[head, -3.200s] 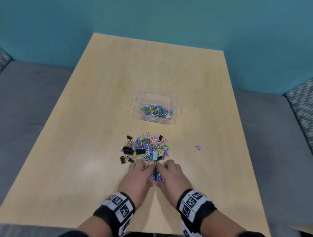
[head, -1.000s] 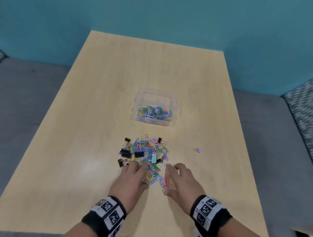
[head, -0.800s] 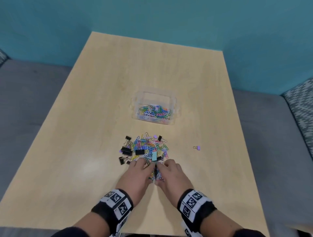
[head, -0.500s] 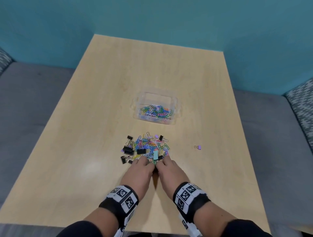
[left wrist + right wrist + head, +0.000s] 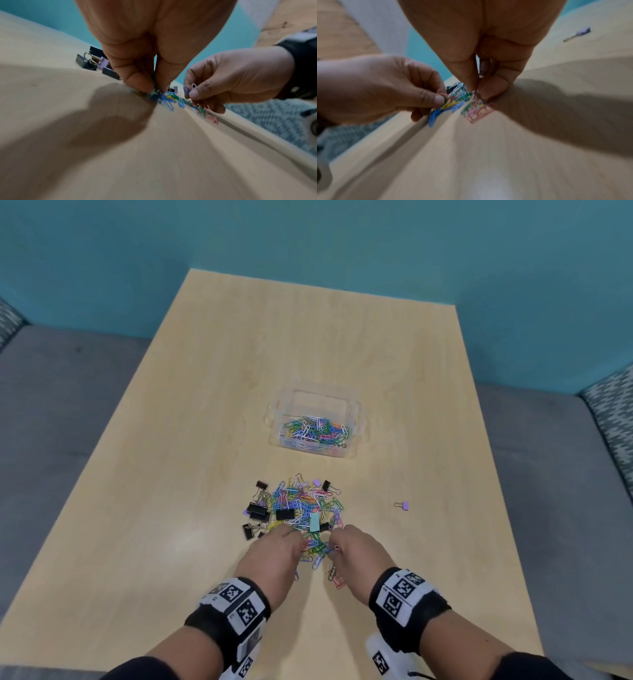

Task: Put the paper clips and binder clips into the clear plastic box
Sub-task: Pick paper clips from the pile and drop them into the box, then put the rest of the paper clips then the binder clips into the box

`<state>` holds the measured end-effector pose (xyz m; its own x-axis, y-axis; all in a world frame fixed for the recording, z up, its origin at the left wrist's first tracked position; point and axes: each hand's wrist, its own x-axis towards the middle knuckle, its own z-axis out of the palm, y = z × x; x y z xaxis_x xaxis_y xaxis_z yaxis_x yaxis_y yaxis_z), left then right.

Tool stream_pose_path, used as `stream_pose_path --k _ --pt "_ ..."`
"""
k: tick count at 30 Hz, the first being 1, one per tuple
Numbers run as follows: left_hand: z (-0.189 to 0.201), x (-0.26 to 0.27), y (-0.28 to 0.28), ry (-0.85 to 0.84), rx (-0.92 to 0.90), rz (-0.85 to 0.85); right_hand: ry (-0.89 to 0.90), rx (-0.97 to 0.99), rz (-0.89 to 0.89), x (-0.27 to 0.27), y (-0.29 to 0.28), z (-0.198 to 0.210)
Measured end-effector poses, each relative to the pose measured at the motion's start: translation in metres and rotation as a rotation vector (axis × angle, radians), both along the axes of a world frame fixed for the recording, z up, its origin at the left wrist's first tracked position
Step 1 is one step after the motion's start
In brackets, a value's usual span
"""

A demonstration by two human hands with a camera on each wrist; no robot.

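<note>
both hands are gathering a batch at the near edge of the pile (image 5: 301, 508) on the table (image 5: 171, 474): the left hand (image 5: 274, 553) has thumb and fingers curled, pinching a bunch of paper clips (image 5: 164, 99), and the right hand (image 5: 359, 549) pinches another bunch the same way. the next move looks like lifting both handfuls over the pile to the clear box (image 5: 317, 422), just beyond it and already part filled. black binder clips (image 5: 257, 510) lie on the pile's left, and a stray purple clip (image 5: 402, 505) sits well apart to the right. loose clips hang from the pinches and may drop.
</note>
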<state>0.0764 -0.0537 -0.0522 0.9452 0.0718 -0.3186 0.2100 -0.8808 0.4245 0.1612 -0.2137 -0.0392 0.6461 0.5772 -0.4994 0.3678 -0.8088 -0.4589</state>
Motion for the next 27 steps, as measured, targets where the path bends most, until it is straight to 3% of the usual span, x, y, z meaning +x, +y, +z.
stream_pose_path --k 6,10,17,20,22,24,27 --pt "0.022 0.014 0.016 0.187 -0.321 0.174 0.447 0.101 -0.288 0.028 -0.007 0.021" --pt "0.046 0.047 0.038 0.192 -0.558 0.324 0.525 0.168 -0.327 0.074 0.003 0.041" --pt "0.075 0.154 0.078 -0.096 -0.414 0.427 0.235 0.333 -0.408 0.164 0.063 0.071" --pt "0.074 0.179 0.078 -0.138 -0.416 0.424 0.261 0.386 -0.479 0.173 0.084 0.075" --pt "0.069 0.179 0.080 -0.128 -0.314 0.367 0.272 0.354 -0.481 0.169 0.088 0.074" --pt "0.062 0.166 0.085 -0.161 -0.144 0.319 0.037 0.184 -0.267 0.161 0.079 0.070" --pt "0.053 0.123 0.089 -0.204 -0.084 0.305 -0.300 -0.024 0.141 0.123 0.049 0.052"
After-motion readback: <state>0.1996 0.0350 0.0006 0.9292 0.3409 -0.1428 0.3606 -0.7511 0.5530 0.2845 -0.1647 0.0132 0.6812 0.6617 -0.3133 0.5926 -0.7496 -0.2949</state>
